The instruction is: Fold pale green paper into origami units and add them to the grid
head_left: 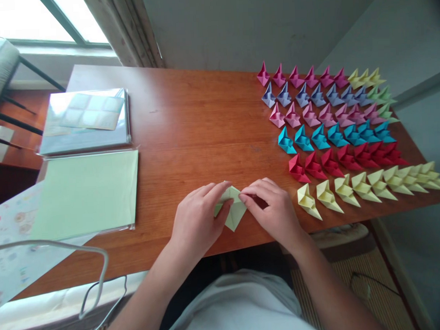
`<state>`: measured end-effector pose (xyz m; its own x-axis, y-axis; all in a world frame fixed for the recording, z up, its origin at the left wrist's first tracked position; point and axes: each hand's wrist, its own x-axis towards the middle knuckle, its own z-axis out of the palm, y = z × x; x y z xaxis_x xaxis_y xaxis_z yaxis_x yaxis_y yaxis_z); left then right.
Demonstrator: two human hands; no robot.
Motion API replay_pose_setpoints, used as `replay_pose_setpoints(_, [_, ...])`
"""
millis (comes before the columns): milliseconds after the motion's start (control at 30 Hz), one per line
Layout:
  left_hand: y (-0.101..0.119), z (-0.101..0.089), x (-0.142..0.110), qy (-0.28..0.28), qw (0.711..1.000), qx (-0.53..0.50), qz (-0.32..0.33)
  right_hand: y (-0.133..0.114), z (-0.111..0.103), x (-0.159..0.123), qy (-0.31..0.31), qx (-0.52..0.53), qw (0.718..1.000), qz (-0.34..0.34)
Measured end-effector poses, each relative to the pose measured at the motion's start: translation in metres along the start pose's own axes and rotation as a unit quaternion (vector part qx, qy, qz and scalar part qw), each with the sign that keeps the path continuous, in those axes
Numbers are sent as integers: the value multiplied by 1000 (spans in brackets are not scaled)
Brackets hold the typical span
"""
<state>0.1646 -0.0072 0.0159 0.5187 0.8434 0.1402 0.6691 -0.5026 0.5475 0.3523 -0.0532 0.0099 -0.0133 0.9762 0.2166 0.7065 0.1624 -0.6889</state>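
A small piece of pale green origami paper (236,216), folded to a point toward me, is held between my hands near the table's front edge. My left hand (202,212) pinches its left side with thumb and fingers, covering that part. On the upper right edge, the thumb and index finger of my right hand (272,204) pinch the paper. A crease runs down the visible face. To the right stand rows of folded paper figures, the nearest a pale yellow row (347,191), then a red row (329,163) behind it.
Further back are turquoise figures (319,138), pink figures (309,115), purple figures (302,96) and magenta figures (295,77). On the left lie a pale green paper stack (90,195) and a plastic-wrapped pack (91,139). A white cable (63,245) arches over the front left corner.
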Motion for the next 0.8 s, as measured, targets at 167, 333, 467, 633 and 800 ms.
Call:
replay_pose_setpoints(167, [0,2,-2,7,1000,-7,-28,-6,4,8,-7,-37,998,45])
replay_pose_setpoints(333, [0,2,-3,33,999,-14,-35,-9,6,14,-18,-65,995,70])
replay_pose_setpoints(467, [1,3,-4,49,998,-15,-19,-11,7,17,-30,-90,991,97])
replay_pose_setpoints(633, [3,5,-5,68,998,7,-7,-15,10,19,-24,-119,986,116])
replay_pose_setpoints(800, [5,8,-5,76,997,27,-9,-19,11,20,-30,-132,983,122])
